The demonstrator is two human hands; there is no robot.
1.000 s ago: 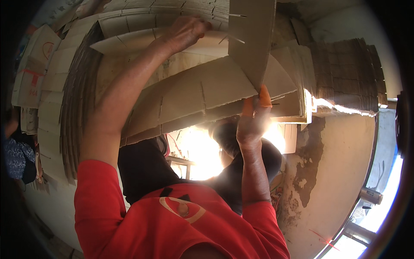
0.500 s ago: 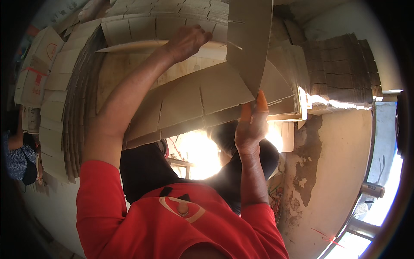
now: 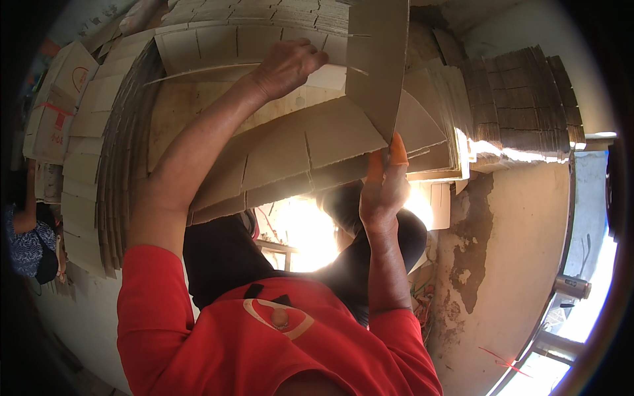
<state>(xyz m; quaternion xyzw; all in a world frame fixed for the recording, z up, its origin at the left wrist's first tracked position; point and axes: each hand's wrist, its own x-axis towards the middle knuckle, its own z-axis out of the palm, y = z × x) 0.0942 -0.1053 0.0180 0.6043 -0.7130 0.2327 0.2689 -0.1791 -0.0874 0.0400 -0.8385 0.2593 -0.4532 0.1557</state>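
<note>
My left hand point(image 3: 289, 66) is closed around a long thin cardboard strip point(image 3: 198, 74), seen almost edge-on, over the wooden board. The fingertips are partly hidden behind the hand. Lower right, my right hand point(image 3: 385, 195), with orange covers on its fingers, grips the slotted cardboard sheets point(image 3: 277, 148) at their near right corner. These brown sheets lie slanted above my lap, one over another, with slits cut in from their near edge. An upright cardboard piece point(image 3: 376, 59) stands across their right end, its lower corner at my right fingertips.
Stacks of slotted cardboard stand at the left point(image 3: 119, 138), at the back point(image 3: 257, 16) and at the right point(image 3: 515, 99). A bare wooden board point(image 3: 198, 109) lies between them. A peeling wall point(image 3: 515, 244) rises at the right. Another person's arm point(image 3: 28, 211) shows at the far left.
The strip at my left hand has turned more edge-on, and that hand has shifted slightly to the right. The upright piece has tilted a little to the left at its top. My right hand keeps its grip.
</note>
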